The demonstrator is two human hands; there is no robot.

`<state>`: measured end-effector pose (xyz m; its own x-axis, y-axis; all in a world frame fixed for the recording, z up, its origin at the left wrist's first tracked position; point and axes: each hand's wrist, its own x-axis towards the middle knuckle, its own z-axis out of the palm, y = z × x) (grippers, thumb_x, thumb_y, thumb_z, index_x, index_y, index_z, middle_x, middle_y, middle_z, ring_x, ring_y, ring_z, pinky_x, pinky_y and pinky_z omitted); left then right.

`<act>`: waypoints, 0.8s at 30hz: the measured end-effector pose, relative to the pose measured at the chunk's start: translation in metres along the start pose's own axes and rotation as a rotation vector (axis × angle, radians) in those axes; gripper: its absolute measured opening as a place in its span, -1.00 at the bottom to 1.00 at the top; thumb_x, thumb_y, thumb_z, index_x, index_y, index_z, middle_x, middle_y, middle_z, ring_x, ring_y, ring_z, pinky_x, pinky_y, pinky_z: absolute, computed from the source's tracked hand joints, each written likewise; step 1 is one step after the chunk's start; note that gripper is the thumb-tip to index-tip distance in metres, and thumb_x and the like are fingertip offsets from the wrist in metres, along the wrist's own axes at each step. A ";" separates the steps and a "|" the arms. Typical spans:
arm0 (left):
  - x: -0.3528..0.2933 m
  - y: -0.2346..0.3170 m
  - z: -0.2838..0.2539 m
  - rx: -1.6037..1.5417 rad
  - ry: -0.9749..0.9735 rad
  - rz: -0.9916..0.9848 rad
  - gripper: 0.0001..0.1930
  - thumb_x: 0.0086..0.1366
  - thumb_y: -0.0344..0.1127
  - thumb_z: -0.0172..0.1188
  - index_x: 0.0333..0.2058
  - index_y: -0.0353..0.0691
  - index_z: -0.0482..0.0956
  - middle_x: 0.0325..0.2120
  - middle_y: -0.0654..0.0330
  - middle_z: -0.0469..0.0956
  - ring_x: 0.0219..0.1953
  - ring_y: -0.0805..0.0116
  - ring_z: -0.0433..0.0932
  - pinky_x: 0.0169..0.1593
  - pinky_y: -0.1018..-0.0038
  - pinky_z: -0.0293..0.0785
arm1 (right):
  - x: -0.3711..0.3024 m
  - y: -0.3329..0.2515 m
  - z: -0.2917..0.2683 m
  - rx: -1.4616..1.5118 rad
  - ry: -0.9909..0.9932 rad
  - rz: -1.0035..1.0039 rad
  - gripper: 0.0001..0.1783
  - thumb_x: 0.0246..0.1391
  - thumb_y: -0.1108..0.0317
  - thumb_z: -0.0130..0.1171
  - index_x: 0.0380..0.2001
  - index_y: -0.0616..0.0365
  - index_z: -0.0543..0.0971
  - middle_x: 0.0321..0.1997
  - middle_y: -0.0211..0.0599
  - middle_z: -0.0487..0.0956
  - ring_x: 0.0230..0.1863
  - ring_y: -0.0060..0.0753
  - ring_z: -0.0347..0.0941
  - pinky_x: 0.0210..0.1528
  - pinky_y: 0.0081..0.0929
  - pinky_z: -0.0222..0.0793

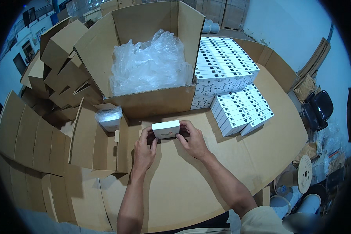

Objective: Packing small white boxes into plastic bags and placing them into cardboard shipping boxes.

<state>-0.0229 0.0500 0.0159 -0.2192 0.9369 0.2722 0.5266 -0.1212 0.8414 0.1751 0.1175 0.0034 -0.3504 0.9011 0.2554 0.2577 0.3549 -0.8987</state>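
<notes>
Between my two hands is a small flat white box (165,129), its top and front side facing me. My left hand (145,150) grips its left end, with the thumb at the front corner. At the right end my right hand (192,141) pinches it, thumb on the front and fingers behind. The box is over the cardboard-covered table (183,175); whether it touches the surface I cannot tell. Left of my hands stands an open brown carton (93,144), holding a white item in clear plastic wrap (109,117) at its far end.
Straight ahead, a large open carton (150,103) holds crumpled clear plastic bags (152,64). Stacked white boxes (226,80) fill the back right, with a lower group (241,111) nearer me. Brown cartons (68,64) pile up at left. A black chair (319,109) stands beyond the table's right edge.
</notes>
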 end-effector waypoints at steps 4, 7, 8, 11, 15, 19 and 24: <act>-0.002 0.001 0.000 -0.006 -0.004 -0.023 -0.54 0.29 -0.61 0.23 0.16 -0.31 0.43 -0.07 -0.13 0.66 0.02 0.01 0.68 0.08 0.20 0.60 | -0.001 -0.001 -0.001 -0.008 -0.013 0.021 -0.54 0.15 0.58 0.27 0.11 0.31 0.42 0.01 0.04 0.65 0.09 -0.12 0.63 0.19 -0.27 0.53; -0.003 -0.001 0.000 0.004 -0.009 -0.021 -0.52 0.28 -0.59 0.26 0.17 -0.29 0.42 -0.06 -0.11 0.66 0.03 0.02 0.68 0.10 0.20 0.59 | -0.002 -0.002 0.000 -0.028 -0.008 -0.011 -0.52 0.13 0.57 0.29 0.11 0.30 0.42 0.02 0.05 0.65 0.10 -0.11 0.63 0.20 -0.26 0.53; -0.004 -0.003 0.000 -0.009 -0.009 -0.023 -0.50 0.28 -0.58 0.27 0.19 -0.28 0.42 -0.05 -0.10 0.66 0.03 0.03 0.68 0.12 0.20 0.59 | -0.002 -0.001 0.000 -0.020 -0.008 -0.010 -0.52 0.12 0.58 0.28 0.11 0.30 0.42 0.01 0.04 0.65 0.10 -0.10 0.63 0.20 -0.26 0.53; -0.002 0.008 0.000 0.034 -0.032 -0.074 -0.49 0.26 -0.59 0.24 0.19 -0.30 0.40 0.00 -0.10 0.63 0.08 0.03 0.65 0.17 0.20 0.55 | -0.001 0.000 -0.002 -0.022 -0.006 0.007 -0.52 0.11 0.59 0.25 0.12 0.29 0.42 0.03 0.03 0.64 0.11 -0.09 0.62 0.22 -0.25 0.53; -0.001 0.004 -0.001 -0.066 0.013 -0.036 -0.49 0.22 -0.64 0.14 0.18 -0.34 0.39 0.05 -0.10 0.58 0.13 0.02 0.60 0.21 0.22 0.52 | 0.000 0.003 -0.005 -0.036 0.020 -0.033 -0.49 0.07 0.63 0.15 0.13 0.28 0.39 0.09 0.04 0.58 0.17 -0.05 0.57 0.29 -0.23 0.47; -0.004 0.009 -0.008 -0.063 0.160 0.034 -0.49 0.16 -0.67 0.03 0.14 -0.38 0.41 -0.04 -0.08 0.56 0.06 0.02 0.58 0.18 0.25 0.51 | -0.012 0.004 -0.008 -0.147 0.066 -0.043 -0.47 0.04 0.63 0.11 0.14 0.26 0.38 0.10 0.06 0.55 0.18 0.02 0.54 0.29 -0.18 0.44; 0.012 0.046 -0.016 0.000 0.310 0.286 -0.65 0.20 -0.65 0.10 -0.02 -0.36 0.51 -0.18 0.01 0.54 -0.19 0.12 0.60 -0.05 0.28 0.56 | -0.022 0.006 -0.005 -0.281 0.116 -0.103 -0.48 0.02 0.59 0.11 0.12 0.24 0.40 0.06 0.03 0.55 0.10 0.07 0.54 0.19 -0.10 0.45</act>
<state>-0.0145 0.0508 0.0655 -0.3013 0.7224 0.6223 0.6024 -0.3617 0.7115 0.1886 0.1004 -0.0059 -0.2868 0.8734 0.3936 0.4702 0.4863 -0.7365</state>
